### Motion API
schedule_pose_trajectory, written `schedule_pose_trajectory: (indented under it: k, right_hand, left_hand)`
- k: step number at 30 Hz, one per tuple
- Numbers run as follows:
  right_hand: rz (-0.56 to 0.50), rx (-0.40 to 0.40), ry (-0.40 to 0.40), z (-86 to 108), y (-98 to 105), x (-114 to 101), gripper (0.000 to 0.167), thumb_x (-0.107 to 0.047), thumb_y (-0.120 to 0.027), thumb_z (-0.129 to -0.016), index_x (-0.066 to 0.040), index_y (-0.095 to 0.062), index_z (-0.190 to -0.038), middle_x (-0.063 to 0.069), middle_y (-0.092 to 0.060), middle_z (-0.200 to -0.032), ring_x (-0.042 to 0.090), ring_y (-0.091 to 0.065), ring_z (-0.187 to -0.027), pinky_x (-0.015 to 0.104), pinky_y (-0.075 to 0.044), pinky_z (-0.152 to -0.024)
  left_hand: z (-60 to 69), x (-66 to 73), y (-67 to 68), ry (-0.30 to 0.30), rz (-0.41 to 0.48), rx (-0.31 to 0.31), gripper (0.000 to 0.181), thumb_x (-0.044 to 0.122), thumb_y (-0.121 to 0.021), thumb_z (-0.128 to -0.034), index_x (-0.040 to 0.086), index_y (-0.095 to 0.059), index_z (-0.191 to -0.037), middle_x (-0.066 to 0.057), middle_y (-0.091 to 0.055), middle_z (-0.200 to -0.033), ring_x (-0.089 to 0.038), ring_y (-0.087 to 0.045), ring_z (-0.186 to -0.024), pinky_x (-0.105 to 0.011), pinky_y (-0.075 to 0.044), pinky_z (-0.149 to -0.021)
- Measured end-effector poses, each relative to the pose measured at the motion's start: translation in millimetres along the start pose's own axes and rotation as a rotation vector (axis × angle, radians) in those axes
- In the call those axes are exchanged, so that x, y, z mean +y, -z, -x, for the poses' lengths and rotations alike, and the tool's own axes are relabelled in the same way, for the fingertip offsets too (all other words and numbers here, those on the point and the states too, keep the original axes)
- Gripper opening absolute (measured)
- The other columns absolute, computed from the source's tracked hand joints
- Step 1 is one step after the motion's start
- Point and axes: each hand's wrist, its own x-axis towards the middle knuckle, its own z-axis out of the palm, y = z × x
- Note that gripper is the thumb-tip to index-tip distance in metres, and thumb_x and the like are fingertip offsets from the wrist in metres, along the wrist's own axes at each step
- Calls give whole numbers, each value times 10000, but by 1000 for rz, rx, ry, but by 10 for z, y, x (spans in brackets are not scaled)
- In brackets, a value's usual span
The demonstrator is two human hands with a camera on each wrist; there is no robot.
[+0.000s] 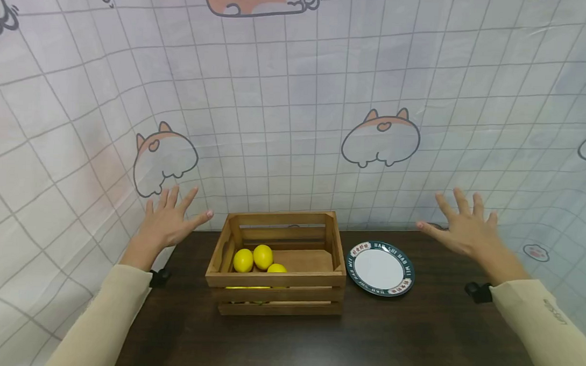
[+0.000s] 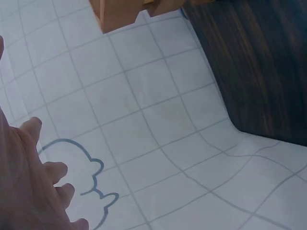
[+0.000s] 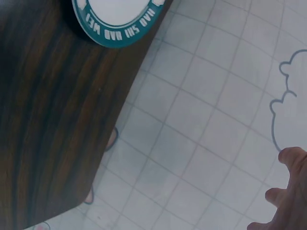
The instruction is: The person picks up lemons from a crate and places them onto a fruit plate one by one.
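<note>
From here, head view looks forward and down across the dark table. Wrist views sit way closer, tilted, peering past the left hand and right hand. Head/left share some wooden crate, head/right the plate.

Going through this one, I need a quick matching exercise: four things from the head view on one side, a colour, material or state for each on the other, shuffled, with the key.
Things
1. Lemons
2. Plate
3. Crate
4. Left hand

Descriptions
A. Slatted brown wood
B. Fingers spread, holding nothing
C. Bright yellow
D. White centre, lettered green rim

Right pairs: 1-C, 2-D, 3-A, 4-B
</note>
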Motion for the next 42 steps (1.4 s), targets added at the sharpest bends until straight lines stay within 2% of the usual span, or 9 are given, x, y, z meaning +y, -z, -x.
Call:
schedule_pose_trajectory:
  k: [13,24,33,42]
  right_hand:
    - [-21,-58,-6,72,-68,52,1042,-807,-392,-920,-174,-29,-1664,309,87,-1674,698,68,-1450,919,-20,-988]
    - [-23,-74,-8,119,-148,74,1065,-822,-404,-907,-188,-3,-1664,291,101,-1681,684,95,-1455,911,23,-995]
    - [-22,-27,8,179,-190,-16,1051,-809,-420,-908,-172,-65,-1665,285,71,-1686,680,74,-1461,920,-5,-986]
    - [-10,17,53,271,-243,-148,1038,-790,-459,-908,-205,-63,-1668,266,38,-1698,671,35,-1471,912,-21,-998]
  left_hand:
    - [56,19,-44,-10,-1,8,982,844,-278,-924,262,-4,-1666,-288,81,-1686,-530,79,-1544,-767,82,-1161]
    - [135,40,-53,-13,-8,22,971,833,-292,-930,265,-14,-1667,-270,78,-1693,-533,37,-1549,-780,71,-1153]
    - [224,24,-91,-26,-35,53,956,831,-304,-929,296,-9,-1664,-273,25,-1697,-537,16,-1548,-795,49,-1146]
    - [391,20,-168,-29,-19,59,954,817,-338,-932,288,-38,-1667,-250,23,-1707,-518,37,-1556,-781,78,-1153]
